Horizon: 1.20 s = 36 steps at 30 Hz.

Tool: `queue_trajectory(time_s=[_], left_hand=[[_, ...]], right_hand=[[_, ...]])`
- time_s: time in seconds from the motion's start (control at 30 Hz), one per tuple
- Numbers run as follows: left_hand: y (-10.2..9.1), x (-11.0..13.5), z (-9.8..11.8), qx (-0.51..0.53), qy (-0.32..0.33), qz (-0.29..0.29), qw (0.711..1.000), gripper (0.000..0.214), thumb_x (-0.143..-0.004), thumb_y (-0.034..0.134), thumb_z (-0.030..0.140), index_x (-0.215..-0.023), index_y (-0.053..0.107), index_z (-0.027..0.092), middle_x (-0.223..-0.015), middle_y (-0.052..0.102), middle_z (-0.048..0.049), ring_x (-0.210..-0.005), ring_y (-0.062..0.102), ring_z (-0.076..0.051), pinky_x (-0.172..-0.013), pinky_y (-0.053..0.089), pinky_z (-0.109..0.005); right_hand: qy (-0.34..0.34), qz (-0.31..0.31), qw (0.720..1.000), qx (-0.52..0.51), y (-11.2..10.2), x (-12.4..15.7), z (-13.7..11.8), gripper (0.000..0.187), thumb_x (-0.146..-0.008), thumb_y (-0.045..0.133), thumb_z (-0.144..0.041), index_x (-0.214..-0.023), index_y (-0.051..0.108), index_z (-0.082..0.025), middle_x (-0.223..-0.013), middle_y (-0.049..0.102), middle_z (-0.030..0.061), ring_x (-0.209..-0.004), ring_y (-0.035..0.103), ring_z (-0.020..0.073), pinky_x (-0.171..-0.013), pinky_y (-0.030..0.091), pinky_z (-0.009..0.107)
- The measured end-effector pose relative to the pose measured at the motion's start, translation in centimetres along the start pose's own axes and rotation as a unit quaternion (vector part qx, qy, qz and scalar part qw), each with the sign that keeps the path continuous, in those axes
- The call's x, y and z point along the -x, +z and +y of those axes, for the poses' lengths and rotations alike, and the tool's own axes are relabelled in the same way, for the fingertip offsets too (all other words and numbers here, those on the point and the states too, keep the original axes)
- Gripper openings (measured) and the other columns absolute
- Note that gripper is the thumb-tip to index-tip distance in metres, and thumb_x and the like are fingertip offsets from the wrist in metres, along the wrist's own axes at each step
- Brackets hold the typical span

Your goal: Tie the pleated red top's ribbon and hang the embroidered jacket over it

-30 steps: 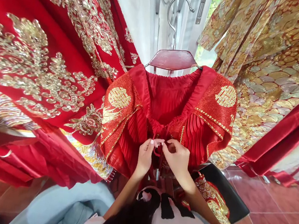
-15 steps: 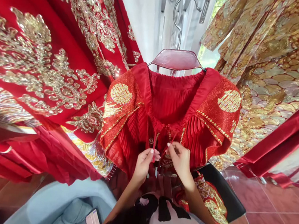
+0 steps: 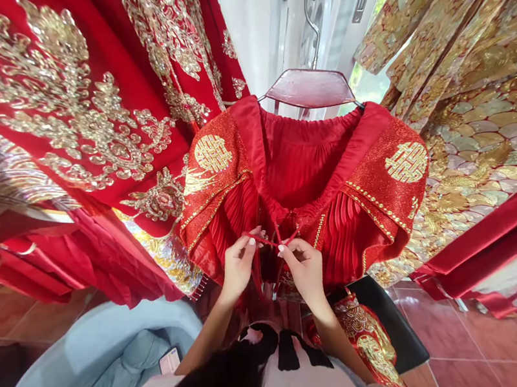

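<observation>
A red pleated garment (image 3: 307,162) with gold emblems on its shoulders hangs on a red hanger (image 3: 310,87) straight ahead. Thin red ties (image 3: 265,240) run across its front opening below the neckline. My left hand (image 3: 238,263) is closed, pinching the left end of the ties. On the other side my right hand (image 3: 305,269) is closed too, pinching the right end. The ties are stretched taut between the two hands.
A red robe with heavy gold embroidery (image 3: 72,98) hangs close on the left, and a gold scale-patterned robe (image 3: 485,125) hangs on the right. A light blue seat (image 3: 110,353) with a phone (image 3: 169,360) is below left. A black stool (image 3: 390,319) stands on the red tiled floor (image 3: 479,379).
My hands have moved apart, pulling the red ties out sideways until taut. The view has shifted slightly, so the garment sits a little higher.
</observation>
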<state>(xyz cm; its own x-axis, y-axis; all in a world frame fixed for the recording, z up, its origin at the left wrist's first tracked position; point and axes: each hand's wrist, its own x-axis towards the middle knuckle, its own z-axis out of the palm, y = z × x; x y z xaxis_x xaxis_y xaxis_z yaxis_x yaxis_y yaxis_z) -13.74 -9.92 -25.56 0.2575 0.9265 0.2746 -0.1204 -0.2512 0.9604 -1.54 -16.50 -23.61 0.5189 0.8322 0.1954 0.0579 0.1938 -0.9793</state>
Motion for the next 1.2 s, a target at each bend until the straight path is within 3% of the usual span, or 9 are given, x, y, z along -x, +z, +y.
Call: queue_trajectory(time_s=[0.13,0.2,0.33,0.43,0.53,0.7,0.8,1.0,1.2], left_hand=[[0.7,-1.6,2.3,-0.159,0.222,-0.007,0.962,0.017,-0.086,0.062,0.031,-0.082,0.075,0.021,-0.083,0.071,-0.0046,-0.085,0.064,-0.018,-0.084,0.047,-0.032],[1.9,-2.1,2.9,-0.192,0.248,0.012,0.949,0.008,-0.080,0.068,0.026,-0.076,0.073,0.021,-0.079,0.069,-0.0028,-0.082,0.061,-0.017,-0.082,0.046,-0.032],[4.2,-2.3,2.7,-0.140,0.124,0.088,0.978,0.012,-0.071,0.070,0.019,-0.069,0.058,0.018,-0.071,0.058,0.0011,-0.070,0.055,-0.013,-0.070,0.044,-0.026],[4.7,-2.3,2.2,0.039,-0.018,0.037,0.998,0.020,-0.072,0.068,0.022,-0.074,0.049,0.019,-0.073,0.057,0.0015,-0.071,0.060,-0.012,-0.071,0.048,-0.025],[4.2,-2.3,2.0,0.209,-0.135,-0.050,0.967,0.034,-0.066,0.076,0.030,-0.073,0.044,0.019,-0.067,0.057,0.0027,-0.068,0.064,-0.013,-0.065,0.050,-0.023],[2.9,-2.6,1.4,0.320,-0.240,-0.018,0.916,0.052,-0.050,0.084,0.021,-0.066,0.036,0.018,-0.062,0.053,0.0068,-0.052,0.052,-0.005,-0.052,0.043,-0.015],[2.2,-3.1,0.7,0.321,-0.224,0.066,0.918,0.048,-0.049,0.079,0.017,-0.071,0.037,0.020,-0.063,0.051,0.0082,-0.051,0.049,-0.004,-0.048,0.038,-0.013],[-1.1,-5.4,-2.1,0.098,-0.038,0.315,0.943,0.029,-0.059,0.066,0.019,-0.070,0.039,0.019,-0.065,0.044,0.0075,-0.059,0.048,-0.006,-0.062,0.043,-0.019],[-2.5,-3.6,-1.5,-0.025,-0.008,0.293,0.956,0.022,-0.059,0.066,0.013,-0.079,0.058,0.016,-0.081,0.059,-0.0016,-0.077,0.056,-0.015,-0.080,0.046,-0.030]], right_hand=[[-0.025,0.010,0.999,0.041,0.3,0.1,0.3,0.023,-0.078,0.061,-0.033,-0.064,0.057,-0.016,-0.064,0.062,0.0007,-0.061,0.056,0.0109,-0.062,0.044,0.022],[-0.038,0.014,0.997,0.070,0.3,0.3,0.2,0.022,-0.078,0.060,-0.032,-0.063,0.057,-0.016,-0.061,0.060,-0.0005,-0.057,0.053,0.0100,-0.059,0.042,0.021],[-0.059,0.027,0.992,0.104,0.1,0.5,-0.2,0.019,-0.078,0.058,-0.031,-0.065,0.060,-0.016,-0.060,0.059,-0.0005,-0.056,0.052,0.0102,-0.057,0.042,0.020],[-0.065,0.018,0.990,0.121,-0.1,0.5,-0.3,0.019,-0.078,0.058,-0.031,-0.068,0.062,-0.016,-0.062,0.061,0.0005,-0.057,0.053,0.0107,-0.057,0.044,0.020],[-0.061,0.016,0.990,0.125,-0.5,0.4,-0.4,0.021,-0.079,0.059,-0.032,-0.066,0.062,-0.016,-0.060,0.060,0.0002,-0.055,0.053,0.0103,-0.057,0.044,0.020],[-0.042,0.008,0.992,0.121,-1.0,0.3,-0.7,0.021,-0.078,0.060,-0.032,-0.065,0.063,-0.015,-0.060,0.062,0.0006,-0.055,0.055,0.0105,-0.057,0.044,0.020],[-0.031,-0.012,0.992,0.122,-1.0,0.2,-0.8,0.021,-0.078,0.060,-0.031,-0.066,0.065,-0.015,-0.060,0.063,0.0008,-0.055,0.056,0.0103,-0.057,0.044,0.020],[-0.039,-0.040,0.991,0.120,-0.9,0.0,-1.2,0.021,-0.078,0.059,-0.030,-0.065,0.062,-0.015,-0.058,0.061,-0.0002,-0.052,0.053,0.0095,-0.056,0.042,0.020],[-0.027,-0.059,0.993,0.104,-1.3,-0.3,-1.0,0.024,-0.081,0.056,-0.034,-0.064,0.057,-0.017,-0.060,0.061,0.0005,-0.056,0.055,0.0113,-0.058,0.044,0.022]])
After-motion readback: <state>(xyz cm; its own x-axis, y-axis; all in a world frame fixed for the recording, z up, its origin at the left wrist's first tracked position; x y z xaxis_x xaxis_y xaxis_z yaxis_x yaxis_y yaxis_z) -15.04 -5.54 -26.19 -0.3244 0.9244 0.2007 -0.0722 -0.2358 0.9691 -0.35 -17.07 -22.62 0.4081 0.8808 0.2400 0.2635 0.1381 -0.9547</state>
